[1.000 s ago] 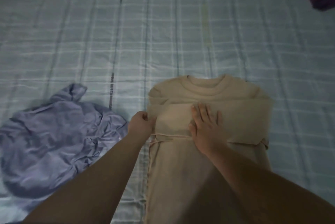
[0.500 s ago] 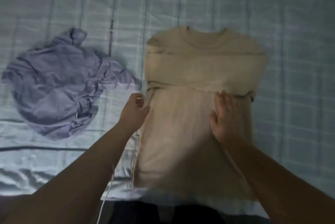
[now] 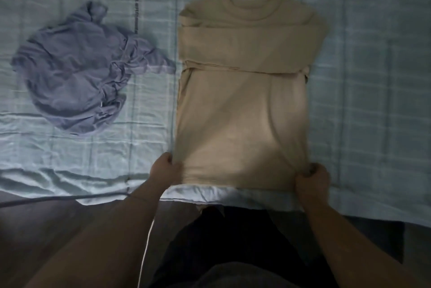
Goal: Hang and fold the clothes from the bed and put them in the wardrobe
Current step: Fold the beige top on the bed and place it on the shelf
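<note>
Both hands have dropped from the folded sleeves to the hem: left hand (image 3: 166, 167) and right hand (image 3: 312, 177) pinch the beige shirt's (image 3: 242, 106) bottom corners, fingers curled, at lower centre of the bed (image 3: 373, 78), apparently ready to fold it upward.

text: none legible | bedsheet (image 3: 373, 78): dark printed strip (image 3: 136, 10); too blurred to read

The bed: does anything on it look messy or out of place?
The lilac garment lies crumpled in a heap on the checked bedsheet, left of the beige T-shirt, which lies flat, sleeves folded in, its bottom corners gripped by the left hand and right hand.
</note>
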